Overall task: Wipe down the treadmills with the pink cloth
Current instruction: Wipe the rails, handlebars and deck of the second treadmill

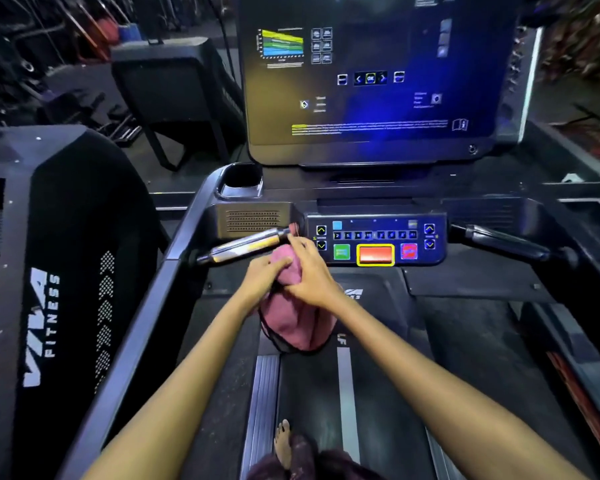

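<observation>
I stand on a treadmill whose control panel [374, 239] carries coloured buttons below a large lit screen [378, 74]. The pink cloth [293, 323] hangs bunched between both hands, just below the panel's left end. My left hand [262, 278] grips the cloth's upper left part. My right hand [310, 271] holds it from the right, fingers laid over the top. A silver left handle bar [246, 245] juts out just above my left hand; a bit of pink shows at its inner end.
A black right handle bar [506, 242] mirrors the silver one. A cup holder [241, 183] sits left of the screen. Another treadmill marked VIVA FITNESS [45, 323] stands close on the left. My bare foot [283, 443] rests on the belt [312, 393].
</observation>
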